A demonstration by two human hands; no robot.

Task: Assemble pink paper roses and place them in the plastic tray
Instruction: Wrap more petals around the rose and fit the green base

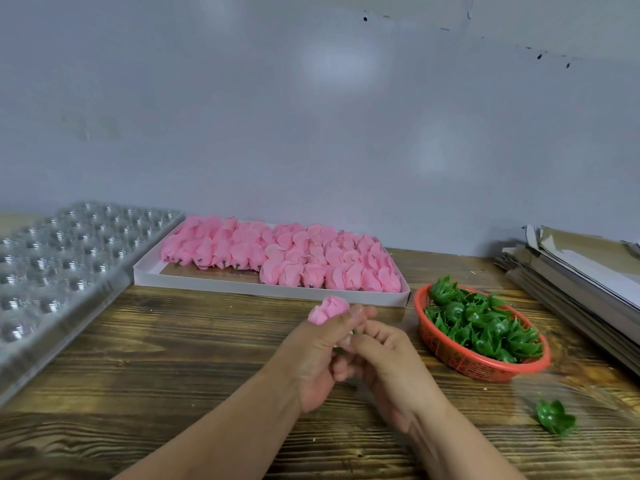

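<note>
Hands meet above the table's near middle: left hand (320, 355) grips a pink rose (327, 310), right hand (381, 355) pinches at its base. Probably fitting the calyx; next, seat it in the clear tray (52, 271) at the left edge.

two bare forearms, no sleeves, left grip (317, 355), right grip (388, 362), short nails

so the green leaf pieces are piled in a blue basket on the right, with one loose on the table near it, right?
Not quite: the basket is red, not blue, as the head view shows. The rest holds: the green leaf pieces are piled in it on the right, and one loose green piece lies on the table near it.
</note>
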